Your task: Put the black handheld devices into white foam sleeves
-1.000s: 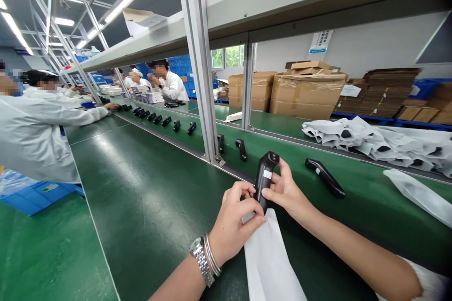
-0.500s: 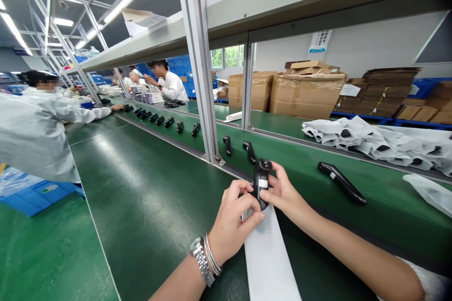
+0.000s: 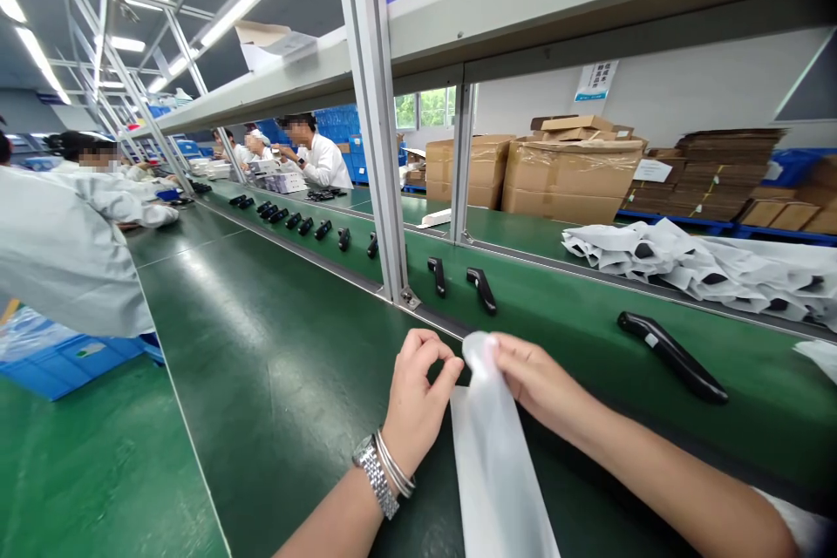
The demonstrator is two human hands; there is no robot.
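In the middle of the head view, a white translucent bag [image 3: 495,436] lies lengthwise along the near bench, its upper end raised and blurred. My right hand [image 3: 533,370] grips that upper end between thumb and fingers. My left hand [image 3: 422,384], with a watch and bangles at the wrist, is closed in a pinch just left of the bag's top; whatever its fingertips hold is not visible. Beyond the hands, black handheld devices with angled heads lie on the green belt: one [image 3: 482,289] just past the bag, another [image 3: 673,357] to the right.
A metal post [image 3: 374,122] rises from the bench left of my hands, under a long shelf [image 3: 555,9]. White bags with dark contents [image 3: 706,270] are heaped at right, before cardboard boxes [image 3: 568,179]. A co-worker in a white coat [image 3: 65,244] leans over the bench at left.
The black device that was between my hands is out of sight, and the bag's end is now raised in my right hand. Devices on the belt have shifted right. The left co-worker's arm has drawn back.
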